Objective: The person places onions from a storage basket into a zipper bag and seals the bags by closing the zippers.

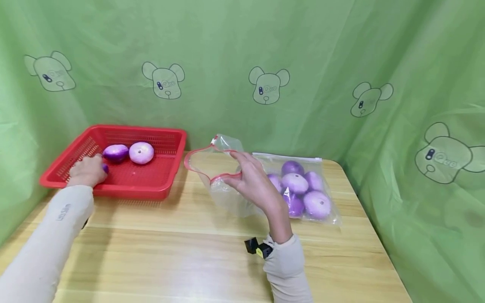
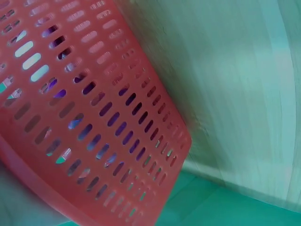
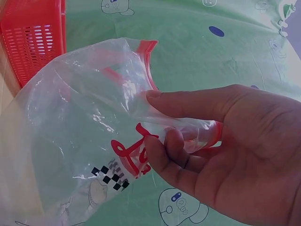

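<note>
In the head view my left hand [image 1: 85, 171] reaches into the red basket [image 1: 142, 192] on the left and grips a purple onion [image 1: 105, 168], mostly hidden by the fingers. Beside it in the basket lie a purple onion lying on its side [image 1: 115, 152] and a paler one [image 1: 141, 152]. My right hand [image 1: 251, 179] pinches the red-edged rim of a clear plastic bag [image 1: 227, 195], whose mouth gapes toward the basket. Seen from the right wrist, thumb and fingers hold the bag [image 3: 70, 122] by its edge. The left wrist view shows only the basket's slotted wall [image 2: 108, 94], not the hand's hold.
Right of the open bag, a clear zip bag [image 1: 326, 179] with several purple and white onions lies flat on the wooden table [image 1: 182, 256]. A green curtain [image 1: 223, 50] printed with bear heads hangs behind and along the sides.
</note>
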The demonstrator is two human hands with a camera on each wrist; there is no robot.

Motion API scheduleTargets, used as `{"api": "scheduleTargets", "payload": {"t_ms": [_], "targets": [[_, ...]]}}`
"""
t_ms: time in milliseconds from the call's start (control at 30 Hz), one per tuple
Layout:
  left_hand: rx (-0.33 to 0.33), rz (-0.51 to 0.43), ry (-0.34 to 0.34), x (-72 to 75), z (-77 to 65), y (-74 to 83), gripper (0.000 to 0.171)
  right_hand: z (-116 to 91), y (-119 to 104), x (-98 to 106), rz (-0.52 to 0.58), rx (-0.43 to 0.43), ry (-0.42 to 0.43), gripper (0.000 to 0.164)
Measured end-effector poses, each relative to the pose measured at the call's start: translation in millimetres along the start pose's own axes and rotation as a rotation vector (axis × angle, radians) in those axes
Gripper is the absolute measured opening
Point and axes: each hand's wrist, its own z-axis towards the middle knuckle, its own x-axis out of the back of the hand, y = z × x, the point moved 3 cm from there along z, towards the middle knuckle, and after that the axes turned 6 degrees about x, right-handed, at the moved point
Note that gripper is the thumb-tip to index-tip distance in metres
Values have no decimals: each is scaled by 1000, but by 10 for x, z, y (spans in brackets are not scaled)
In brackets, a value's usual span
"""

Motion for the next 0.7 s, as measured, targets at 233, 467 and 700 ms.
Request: {"api": "scheduleTargets", "payload": {"t_ms": [233,467,700], "targets": [[-20,-28,-20,50,-26,-11,26,6,20,12,-2,-20,-18,78],[-62,-94,5,5,-71,64,32,9,34,2,13,-28,-24,77],[-113,-131,75,46,-156,126,37,19,44,-6,14,-43,-23,76]]}}
